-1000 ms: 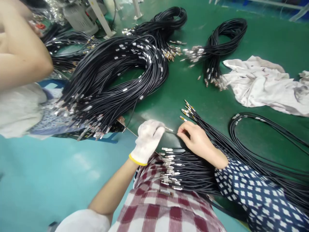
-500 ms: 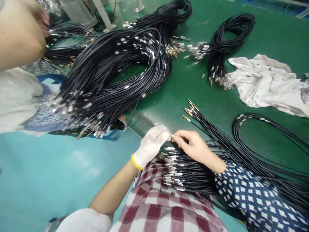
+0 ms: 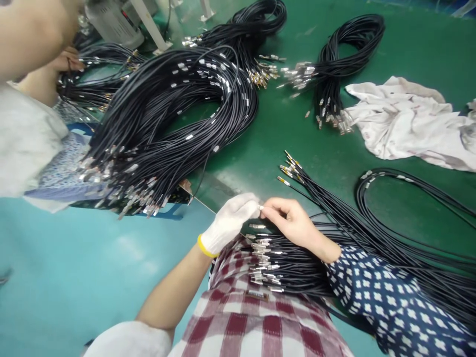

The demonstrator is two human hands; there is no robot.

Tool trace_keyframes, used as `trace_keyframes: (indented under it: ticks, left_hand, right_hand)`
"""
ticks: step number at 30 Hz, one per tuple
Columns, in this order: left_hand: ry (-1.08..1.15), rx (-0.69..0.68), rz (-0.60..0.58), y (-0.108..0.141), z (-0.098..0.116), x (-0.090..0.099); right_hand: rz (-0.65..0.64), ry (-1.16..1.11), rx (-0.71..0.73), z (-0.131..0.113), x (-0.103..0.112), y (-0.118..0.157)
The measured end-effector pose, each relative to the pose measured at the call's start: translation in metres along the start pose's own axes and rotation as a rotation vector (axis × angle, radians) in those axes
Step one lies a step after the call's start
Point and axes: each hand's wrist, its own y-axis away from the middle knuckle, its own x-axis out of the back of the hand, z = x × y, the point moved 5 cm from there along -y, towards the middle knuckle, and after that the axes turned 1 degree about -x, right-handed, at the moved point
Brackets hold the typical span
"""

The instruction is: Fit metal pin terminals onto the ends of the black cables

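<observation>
My left hand (image 3: 232, 220), in a white glove with a yellow cuff, pinches the tip of a cable's end connector (image 3: 261, 208). Bare and also pinched shut, my right hand (image 3: 290, 220) holds the same black cable just behind that tip. Most of the connector is hidden between my fingertips. Directly below my hands, a row of black cables (image 3: 297, 258) lies at the table's edge against my checked apron, silvery connectors pointing left. Beyond my right hand, more cables (image 3: 316, 186) stretch to the right, with gold-coloured ends.
A large looped cable bundle (image 3: 178, 134) overhangs the table's left edge. Smaller coils (image 3: 349, 54) lie farther back. A crumpled white cloth (image 3: 409, 119) is at the right. Another person's hand (image 3: 69, 59) is at cables on the far left, near a grey machine (image 3: 115, 25).
My hands stay together at the connector, with the fingertips closer around it. The other person's arm and hand have shifted at upper left. The whole view has moved slightly.
</observation>
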Motion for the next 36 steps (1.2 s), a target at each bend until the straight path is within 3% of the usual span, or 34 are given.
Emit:
trace_keyframes:
  ticks: [15, 25, 28, 31, 34, 36]
  left_hand:
    - [-0.049, 0.062, -0.022, -0.001, 0.003, -0.003]
    - [0.198, 0.053, -0.024, -0.001, 0.001, -0.009]
    - [0.185, 0.038, -0.033, -0.001, 0.000, -0.009]
    - [0.046, 0.011, -0.007, 0.000, -0.001, -0.005]
    - [-0.291, -0.059, 0.178, 0.003, 0.001, 0.009]
    - [-0.514, -0.107, 0.275, 0.004, 0.004, 0.016]
  right_hand:
    - [0.012, -0.110, -0.042, 0.005, -0.006, 0.002]
    - [-0.012, -0.154, 0.008, 0.001, -0.001, 0.002]
    - [-0.013, -0.121, 0.015, 0.000, -0.003, 0.003]
    - [-0.047, 0.073, 0.097, -0.008, -0.001, 0.008]
    - [-0.094, 0.492, 0.261, -0.018, 0.008, 0.014]
    - [-0.001, 0.737, 0.275, -0.018, 0.026, 0.013]
